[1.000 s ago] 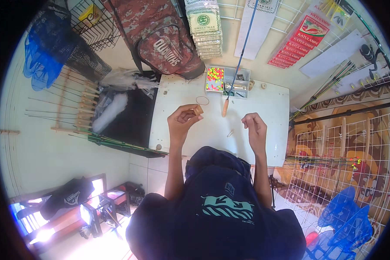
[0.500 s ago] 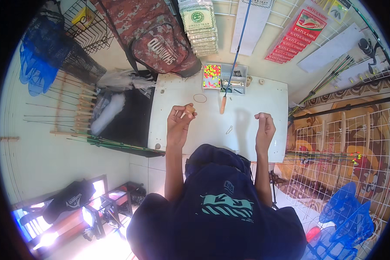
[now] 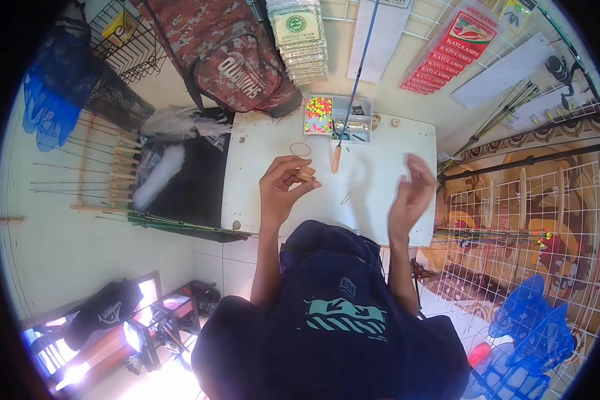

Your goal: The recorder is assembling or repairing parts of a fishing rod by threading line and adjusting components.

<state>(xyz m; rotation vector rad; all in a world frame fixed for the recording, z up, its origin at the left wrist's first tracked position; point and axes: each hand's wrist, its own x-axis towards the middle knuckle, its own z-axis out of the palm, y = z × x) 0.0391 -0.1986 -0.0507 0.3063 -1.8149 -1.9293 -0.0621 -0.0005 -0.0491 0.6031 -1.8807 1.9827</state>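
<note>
My left hand [image 3: 283, 189] is closed over the left half of the white table [image 3: 247, 173], holding a small tan wooden spool [image 3: 305, 173] between thumb and fingers. To the right, my right hand [image 3: 410, 200] is raised above the table, slightly blurred, its fingers stretched out and apart with nothing visible in them. A thin loop [image 3: 301, 149] lies beyond my left hand. Between the hands rests a small pale looped piece [image 3: 346, 198]. A blue rod with a wooden handle [image 3: 336, 160] reaches from the table toward the wall.
At the table's back stands a compartment box [image 3: 351, 120] with bright floats [image 3: 319, 115]. Small round spools [image 3: 395, 123] sit beside it. A camouflage bag [image 3: 237, 73] hangs at the back left. Several rods [image 3: 500, 120] and a wire grid [image 3: 507, 207] line the right.
My right hand has opened from a pinch, its fingers now stretched out. My left hand has turned, still holding the spool, which shows more clearly. The view has shifted slightly.
</note>
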